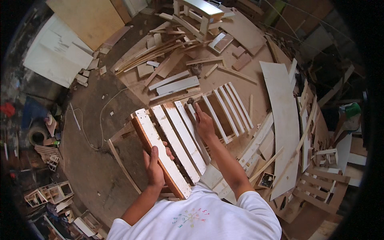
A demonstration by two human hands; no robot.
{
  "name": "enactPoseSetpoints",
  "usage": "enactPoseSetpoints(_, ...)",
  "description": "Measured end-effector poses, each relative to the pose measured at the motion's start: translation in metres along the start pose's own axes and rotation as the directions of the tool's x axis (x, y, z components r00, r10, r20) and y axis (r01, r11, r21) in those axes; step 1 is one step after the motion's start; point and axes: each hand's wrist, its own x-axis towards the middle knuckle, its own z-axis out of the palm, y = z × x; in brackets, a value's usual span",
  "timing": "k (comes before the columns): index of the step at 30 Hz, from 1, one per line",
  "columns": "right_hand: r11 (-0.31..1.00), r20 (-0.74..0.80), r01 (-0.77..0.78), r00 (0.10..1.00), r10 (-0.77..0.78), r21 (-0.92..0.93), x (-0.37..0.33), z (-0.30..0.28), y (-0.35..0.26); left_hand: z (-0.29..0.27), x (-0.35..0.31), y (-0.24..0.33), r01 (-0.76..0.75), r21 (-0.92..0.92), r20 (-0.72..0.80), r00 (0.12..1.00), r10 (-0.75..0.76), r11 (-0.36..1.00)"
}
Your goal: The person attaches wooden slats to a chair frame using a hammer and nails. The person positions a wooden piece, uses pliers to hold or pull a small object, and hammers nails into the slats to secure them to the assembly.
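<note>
Head view, looking down: the left hand (155, 166) has its grip wrapped around the outer rail of a slatted wooden frame (176, 136), fingers curled over the brown edge and thumb side toward the body, grasping it firmly. That rail carries a white-painted face and slants from upper left down toward the person's white shirt (200, 218). The right hand (204, 122) is clenched around a small dark tool (191, 101), whose head sits at the upper end of the white slats; what kind of tool it is cannot be told. The frame lies tilted across the person's front, its white slats running parallel, with gaps between them.

Just beyond the right hand a second slatted frame (228, 108) rests on the brown work surface (244, 80). Further up lie loose strips and offcuts (160, 52). A long pale curved board (285, 120) lies to the right. A thin cord (102, 116) trails over the dusty floor (88, 160) at left, near large pale sheets (60, 52).
</note>
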Motion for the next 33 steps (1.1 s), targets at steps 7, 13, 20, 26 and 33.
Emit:
enactPoseSetpoints(7,0.999,0.036,0.010,0.999,-0.012,0.046,0.000,-0.003,-0.003,0.000,0.000,0.000,0.009,-0.001,0.000,1.000,-0.009,1.000)
enactPoseSetpoints(13,1.000,-0.031,0.027,0.999,-0.027,-0.003,-0.003,-0.001,-0.002,0.004,0.001,0.000,-0.026,0.002,-0.040,0.999,0.026,1.000)
enactPoseSetpoints(20,0.994,0.086,-0.015,0.996,0.006,0.106,-0.001,-0.004,0.000,0.006,-0.001,0.002,-0.015,0.006,-0.004,1.000,0.015,1.000)
enactPoseSetpoints(26,0.993,0.009,-0.051,0.999,0.051,0.108,0.000,-0.011,-0.013,0.007,-0.002,0.004,-0.031,0.007,-0.052,0.998,0.031,0.999)
enactPoseSetpoints(33,0.997,0.008,0.012,1.000,-0.013,0.073,0.007,-0.012,-0.005,-0.001,0.001,0.002,0.002,-0.015,0.029,1.000,-0.002,1.000)
